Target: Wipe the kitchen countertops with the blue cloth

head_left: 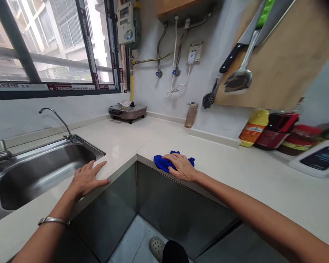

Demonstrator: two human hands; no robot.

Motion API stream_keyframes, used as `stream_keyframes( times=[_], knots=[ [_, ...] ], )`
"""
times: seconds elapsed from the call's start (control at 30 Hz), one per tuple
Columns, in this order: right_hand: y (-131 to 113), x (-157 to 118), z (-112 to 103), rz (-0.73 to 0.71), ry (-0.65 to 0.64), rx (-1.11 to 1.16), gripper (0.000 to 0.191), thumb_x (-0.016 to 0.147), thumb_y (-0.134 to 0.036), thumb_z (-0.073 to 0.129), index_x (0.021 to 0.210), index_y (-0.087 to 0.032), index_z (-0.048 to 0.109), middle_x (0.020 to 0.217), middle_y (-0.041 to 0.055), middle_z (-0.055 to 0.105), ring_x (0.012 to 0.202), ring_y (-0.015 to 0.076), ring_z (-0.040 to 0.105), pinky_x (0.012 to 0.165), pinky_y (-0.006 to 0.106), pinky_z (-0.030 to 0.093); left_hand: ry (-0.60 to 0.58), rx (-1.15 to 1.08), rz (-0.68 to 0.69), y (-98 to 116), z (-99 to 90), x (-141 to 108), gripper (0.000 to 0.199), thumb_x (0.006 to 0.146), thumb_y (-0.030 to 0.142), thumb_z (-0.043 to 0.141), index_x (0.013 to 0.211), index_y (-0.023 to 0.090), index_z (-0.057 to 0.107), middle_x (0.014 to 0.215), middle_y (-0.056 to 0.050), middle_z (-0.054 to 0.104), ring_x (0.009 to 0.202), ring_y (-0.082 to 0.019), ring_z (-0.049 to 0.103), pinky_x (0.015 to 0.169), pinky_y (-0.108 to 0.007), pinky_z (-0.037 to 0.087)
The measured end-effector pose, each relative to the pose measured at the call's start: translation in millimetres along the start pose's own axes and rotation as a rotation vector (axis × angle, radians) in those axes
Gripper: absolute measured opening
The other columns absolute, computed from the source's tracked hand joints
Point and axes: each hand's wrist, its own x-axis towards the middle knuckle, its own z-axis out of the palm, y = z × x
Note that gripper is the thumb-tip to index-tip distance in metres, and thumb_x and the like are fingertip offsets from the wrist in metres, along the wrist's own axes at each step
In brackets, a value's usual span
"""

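Observation:
Under my right hand (181,167) a crumpled blue cloth (161,163) is pressed onto the white countertop (219,157), close to its front edge near the inner corner. The fingers lie over the cloth and bits of it stick out on both sides. My left hand (87,178) rests on the counter edge beside the sink, fingers spread, with nothing in it. A metal bangle (53,220) circles the left wrist.
The steel sink (100,151) with a thin curved faucet (56,117) lies left. An electric pan (128,112) and a brown bottle (191,115) stand at the back. Bottles and jars, including a yellow bottle (254,128), line the right. A spatula (245,69) and knives hang above.

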Motion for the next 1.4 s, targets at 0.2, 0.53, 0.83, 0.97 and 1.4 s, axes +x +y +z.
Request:
stream_keyframes(
  times=[0.2, 0.53, 0.83, 0.97, 1.4],
  knots=[
    [44, -123, -37, 0.03, 0.057, -0.046, 0.048, 0.093, -0.036, 0.045, 0.139, -0.026, 0.053, 0.14, 0.009, 0.058, 0.129, 0.0291, 0.052, 0.107, 0.053, 0.042, 0.002, 0.038, 0.011, -3, 2.4, 5, 0.088, 0.083, 0.07, 0.047, 0.158, 0.027, 0.031, 0.159, -0.024, 0.032, 0.147, -0.041, 0.034, 0.116, -0.054, 0.03],
    [89, -325, -95, 0.108, 0.111, -0.263, 0.054, 0.094, -0.034, 0.049, 0.147, -0.031, 0.038, 0.14, 0.0085, 0.056, 0.13, 0.0282, 0.054, 0.107, 0.047, 0.047, 0.056, -0.006, 0.032, -11, 15.6, 17, 0.102, 0.072, 0.083, 0.038, 0.157, 0.026, 0.035, 0.154, -0.022, 0.041, 0.139, -0.045, 0.042, 0.109, -0.055, 0.032],
    [74, -297, -90, 0.056, 0.033, -0.484, 0.065, 0.09, -0.032, 0.05, 0.152, -0.023, 0.033, 0.138, 0.0153, 0.054, 0.124, 0.0325, 0.055, 0.1, 0.052, 0.049, 0.097, -0.206, -0.039, -10, 21.0, 24, 0.122, 0.043, 0.098, 0.041, 0.151, 0.041, 0.043, 0.157, -0.007, 0.044, 0.138, -0.052, 0.039, 0.107, -0.062, 0.025],
    [56, -236, -72, 0.085, -0.018, -0.415, 0.068, 0.09, -0.034, 0.05, 0.154, -0.024, 0.031, 0.141, 0.0164, 0.052, 0.126, 0.0348, 0.052, 0.105, 0.055, 0.045, 0.077, -0.187, -0.067, -6, 22.0, 24, 0.124, 0.043, 0.096, 0.046, 0.152, 0.037, 0.042, 0.158, -0.009, 0.04, 0.136, -0.053, 0.039, 0.107, -0.063, 0.025],
    [-9, 5, -1, 0.032, -0.114, -0.248, 0.065, 0.093, -0.043, 0.041, 0.152, -0.016, 0.037, 0.147, 0.0161, 0.046, 0.128, 0.0388, 0.043, 0.106, 0.055, 0.037, 0.069, 0.093, 0.023, 0, 20.5, 13, 0.086, 0.084, 0.077, 0.046, 0.157, 0.034, 0.028, 0.14, -0.016, 0.042, 0.13, -0.042, 0.045, 0.106, -0.059, 0.038]
  ],
)
